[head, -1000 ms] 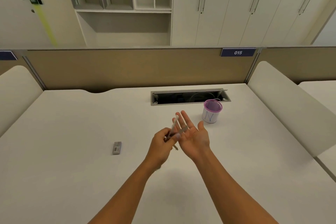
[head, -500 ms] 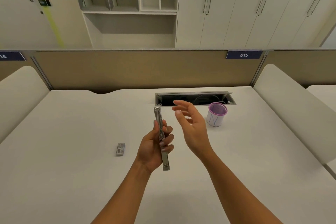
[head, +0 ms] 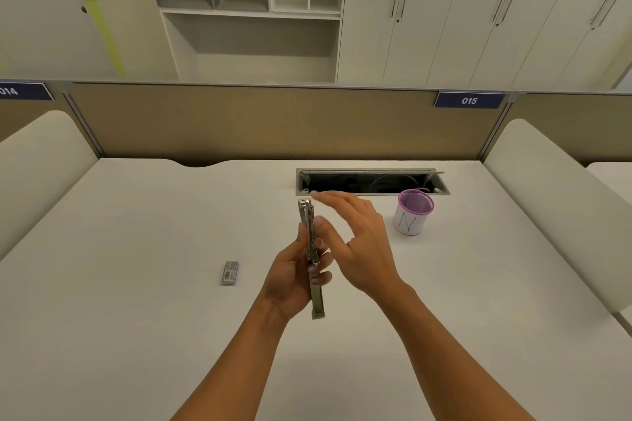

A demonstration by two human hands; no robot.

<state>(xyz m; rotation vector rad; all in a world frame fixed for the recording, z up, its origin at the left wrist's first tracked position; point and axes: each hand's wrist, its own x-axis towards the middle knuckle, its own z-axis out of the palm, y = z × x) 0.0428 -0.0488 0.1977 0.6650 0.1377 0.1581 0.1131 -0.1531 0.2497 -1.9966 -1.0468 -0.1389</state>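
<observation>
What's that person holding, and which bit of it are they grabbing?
The left hand grips a long metal stapler around its middle, with both ends sticking out. The right hand is open beside it and holds nothing.

Quick count here: two hands, a left hand (head: pixel 292 278) and a right hand (head: pixel 364 249), one metal stapler (head: pixel 310 236), one small grey box (head: pixel 229 272), one purple-rimmed cup (head: pixel 412 217), one cable hatch (head: pixel 372 181), one desk (head: pixel 136 232), plus two number plates, plate 014 (head: pixel 20 91) and plate 015 (head: pixel 469 100).
</observation>
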